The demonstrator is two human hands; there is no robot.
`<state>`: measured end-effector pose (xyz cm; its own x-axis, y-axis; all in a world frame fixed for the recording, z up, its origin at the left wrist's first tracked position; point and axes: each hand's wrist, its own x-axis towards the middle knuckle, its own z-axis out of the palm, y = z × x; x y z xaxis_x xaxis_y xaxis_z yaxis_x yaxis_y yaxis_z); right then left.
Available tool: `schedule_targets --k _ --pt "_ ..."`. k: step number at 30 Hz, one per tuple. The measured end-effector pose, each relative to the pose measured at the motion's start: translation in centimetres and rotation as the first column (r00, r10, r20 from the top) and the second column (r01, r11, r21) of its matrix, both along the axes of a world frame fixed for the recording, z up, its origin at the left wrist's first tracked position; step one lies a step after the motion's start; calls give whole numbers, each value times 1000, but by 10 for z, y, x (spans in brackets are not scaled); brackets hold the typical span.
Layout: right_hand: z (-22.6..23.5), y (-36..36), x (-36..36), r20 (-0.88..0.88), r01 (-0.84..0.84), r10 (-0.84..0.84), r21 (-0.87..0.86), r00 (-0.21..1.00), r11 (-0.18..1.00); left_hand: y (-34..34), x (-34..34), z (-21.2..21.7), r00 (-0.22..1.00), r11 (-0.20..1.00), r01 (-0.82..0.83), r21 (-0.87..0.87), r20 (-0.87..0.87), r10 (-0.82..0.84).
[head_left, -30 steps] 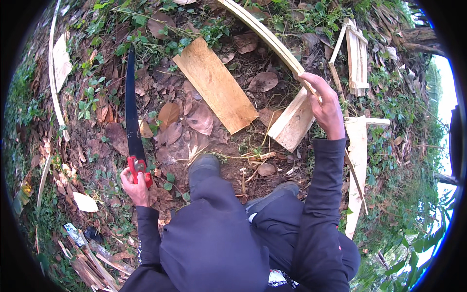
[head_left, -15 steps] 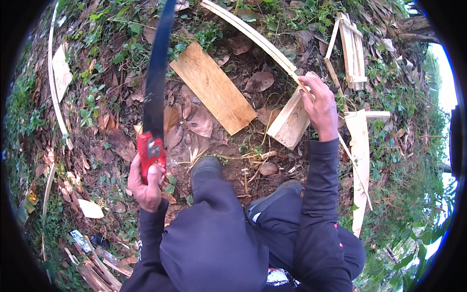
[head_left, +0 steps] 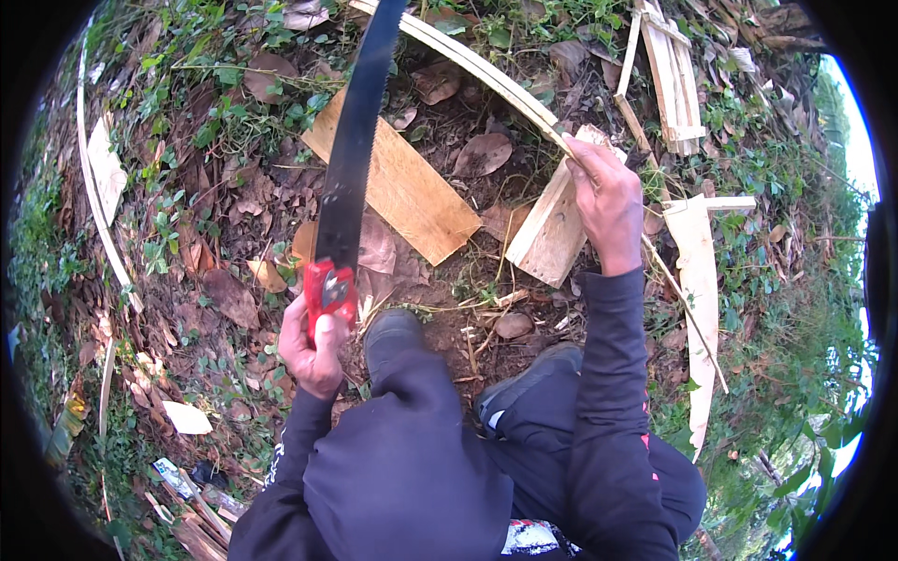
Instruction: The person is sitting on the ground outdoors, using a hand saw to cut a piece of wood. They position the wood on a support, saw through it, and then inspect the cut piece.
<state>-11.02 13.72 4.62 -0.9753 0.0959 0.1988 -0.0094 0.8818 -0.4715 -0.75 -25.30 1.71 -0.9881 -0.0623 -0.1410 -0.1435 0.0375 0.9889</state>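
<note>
Two hands: both closed on something, well apart.
Left hand (head_left: 313,344): fingers wrapped tight around the red handle (head_left: 328,288) of a saw, near the left knee.
Saw blade (head_left: 358,131): long, dark, rising from the handle toward the far edge, crossing the flat board (head_left: 402,192).
Right hand (head_left: 608,201): fingers curled around a pale curved strip (head_left: 477,65), far right.
Strip: lies over a small wood block (head_left: 547,238) under the hand.
Ground (head_left: 224,234): dry leaves, weeds, wood offcuts.

Left hand (head_left: 313,351) and right hand (head_left: 610,201) clenched
</note>
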Motion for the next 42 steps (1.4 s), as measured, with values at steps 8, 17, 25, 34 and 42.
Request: schedule_targets --k 8,17,25,34,42 --pt "13 34 -22 107 58 -37 -198 994 978 -56 57 57 950 960 -269 -75 -184 252" --pt "8 50 -24 126 71 -39 -255 991 964 -6 -15 74 904 979 -70 192 -402 144" --pt "5 14 4 90 -16 35 -202 995 979 62 -72 64 882 906 376 -195 -225 -415" --pt "-8 -13 26 55 30 -27 -41 998 999 97 -68 29 883 888 417 -193 -148 -446" --pt "-8 -15 24 64 44 -38 -106 997 993 118 -74 10 895 912 353 -210 -210 -394"
